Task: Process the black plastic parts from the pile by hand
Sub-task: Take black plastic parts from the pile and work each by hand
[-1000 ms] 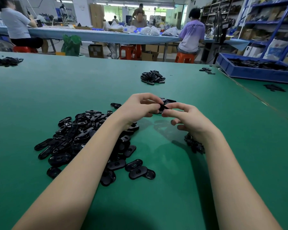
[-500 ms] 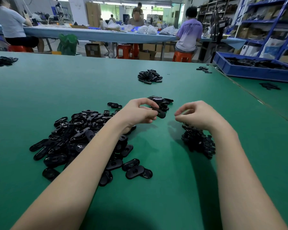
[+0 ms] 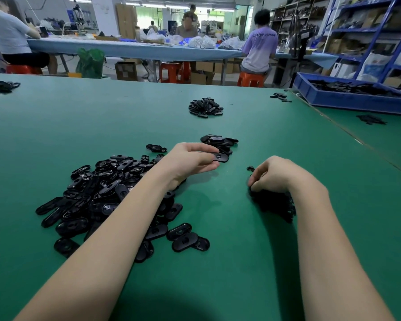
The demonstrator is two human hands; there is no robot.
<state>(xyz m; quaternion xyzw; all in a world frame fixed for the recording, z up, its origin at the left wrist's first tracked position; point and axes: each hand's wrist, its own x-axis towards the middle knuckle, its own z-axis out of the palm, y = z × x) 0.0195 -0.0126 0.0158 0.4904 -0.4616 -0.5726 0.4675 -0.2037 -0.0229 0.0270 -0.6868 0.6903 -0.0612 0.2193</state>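
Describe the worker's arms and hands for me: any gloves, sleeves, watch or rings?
Both forearms are bare up to the frame edge, with no sleeves showing. The left hand and right hand are ungloved. No watch, wristband or ring is visible on either.

The right hand (image 3: 274, 174) and its forearm hide part of the small dark heap of scraps (image 3: 273, 205); its fingertips' contents are unclear.
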